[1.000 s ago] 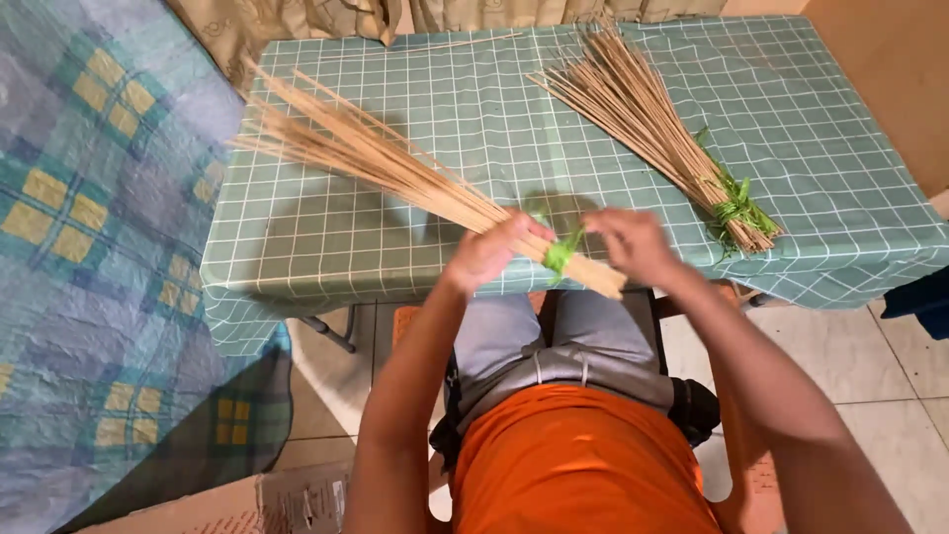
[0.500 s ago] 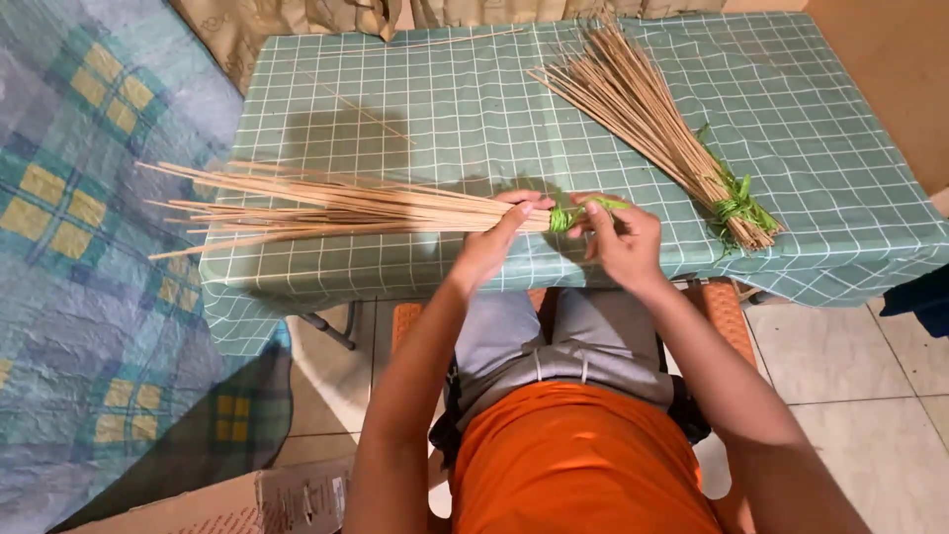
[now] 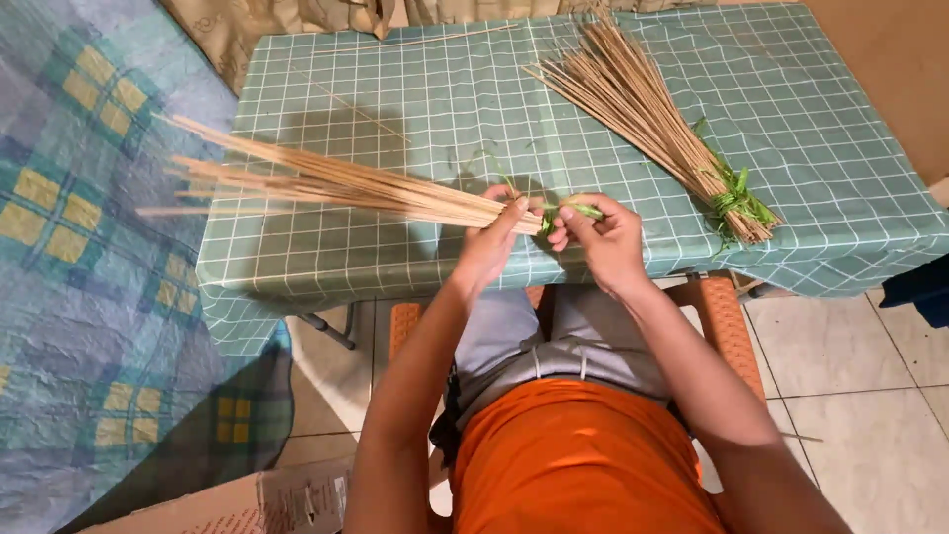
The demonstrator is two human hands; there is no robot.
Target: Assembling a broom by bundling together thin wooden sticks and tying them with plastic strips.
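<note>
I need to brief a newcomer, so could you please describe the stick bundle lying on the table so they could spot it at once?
Start at the table with the green checked cloth and look to its far right side. The finished stick bundle lies there untouched, fanning away from the person. Unlike the bundle in the hands, its near end is already tied with a green strip.

1. The stick bundle (image 3: 326,185) has tilted again: its fanned tips now point up-left over the bench (image 3: 415,89) edge, no longer level.
2. Both hands, left hand (image 3: 491,237) and right hand (image 3: 601,235), have shifted slightly leftward along the bench's near edge.
</note>
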